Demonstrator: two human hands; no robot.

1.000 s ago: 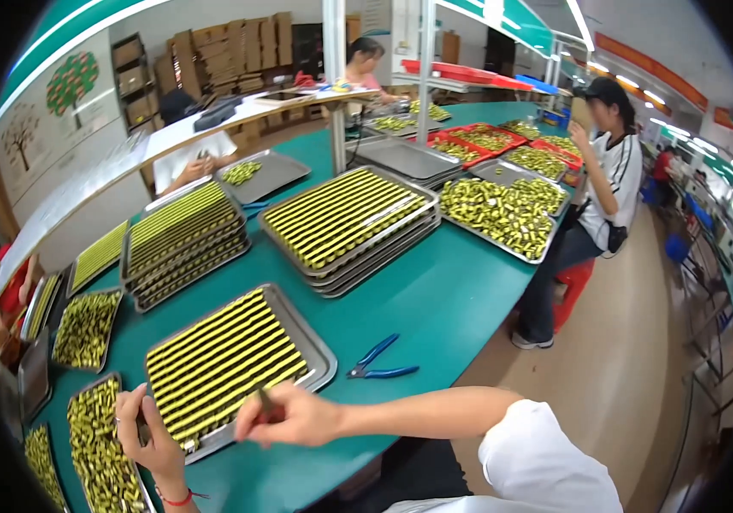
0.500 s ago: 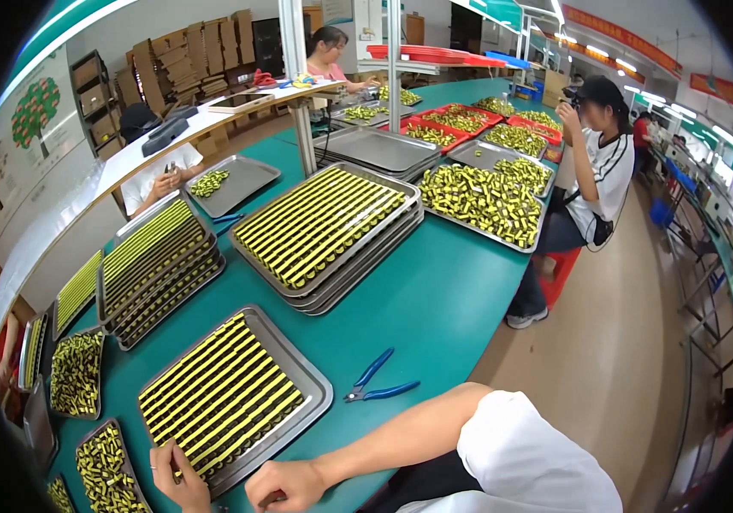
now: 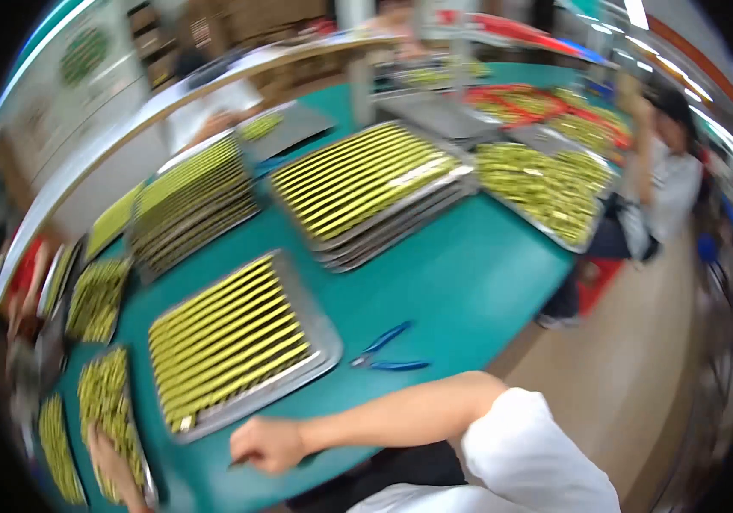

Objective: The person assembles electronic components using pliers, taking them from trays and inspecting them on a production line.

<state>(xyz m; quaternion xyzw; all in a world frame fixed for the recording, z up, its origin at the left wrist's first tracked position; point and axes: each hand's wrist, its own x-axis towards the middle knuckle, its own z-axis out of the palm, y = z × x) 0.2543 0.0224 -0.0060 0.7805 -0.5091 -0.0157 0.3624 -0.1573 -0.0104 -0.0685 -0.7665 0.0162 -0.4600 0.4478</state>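
Note:
My left hand point(image 3: 112, 464), smeared by motion, is over a narrow-looking tray point(image 3: 149, 489) heaped with loose yellow-and-black small parts point(image 3: 106, 398). Whether its fingers hold a part cannot be seen. My right hand point(image 3: 271, 445) is closed near the table's front edge; a small dark bit shows under its fingers, too blurred to name. Just beyond it lies a metal tray point(image 3: 322, 340) with yellow-and-black parts set in straight rows point(image 3: 230, 338). Blue-handled nippers point(image 3: 388, 349) rest with handles apart on the green table point(image 3: 409, 282), right of that tray.
Stacked trays of rowed parts point(image 3: 366, 192) stand farther back, with another stack point(image 3: 195, 205) to their left. A tray of loose parts point(image 3: 546, 184) sits at the back right, beside a seated person point(image 3: 670, 184). More part-filled trays point(image 3: 63, 449) line the left edge.
My left hand has moved from the rowed tray's near corner left to the loose-parts tray. My right hand stays closed, slightly shifted. The whole view has swung, and the picture is blurred.

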